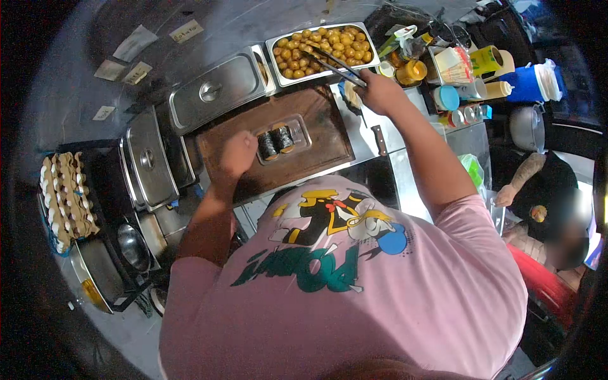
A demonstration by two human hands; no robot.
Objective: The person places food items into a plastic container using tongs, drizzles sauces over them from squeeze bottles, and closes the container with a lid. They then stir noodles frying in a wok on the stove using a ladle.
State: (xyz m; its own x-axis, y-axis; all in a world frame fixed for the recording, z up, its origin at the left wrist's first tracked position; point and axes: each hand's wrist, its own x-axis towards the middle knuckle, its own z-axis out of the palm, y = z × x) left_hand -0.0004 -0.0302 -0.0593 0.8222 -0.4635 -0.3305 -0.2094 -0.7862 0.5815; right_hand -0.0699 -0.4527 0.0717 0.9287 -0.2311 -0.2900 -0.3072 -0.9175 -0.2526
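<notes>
Black metal tongs (339,66) are in my right hand (382,94), which is closed around their handle end. The tips of the tongs reach in among small round golden potatoes (329,41), heaped in a rectangular metal tray (272,49). My left hand (240,152) is closed beside the left edge of a clear plastic container (305,132); whether it holds anything is hidden. Two dark-wrapped rolls (275,142) lie side by side in that container. Under it is a brown cutting board (329,117).
Lidded metal pans (221,85) stand behind and left of the board. Egg trays (66,196) are far left. A knife (380,140), sauce bottles and jars (411,71) are right. Another person (551,190) is at the far right.
</notes>
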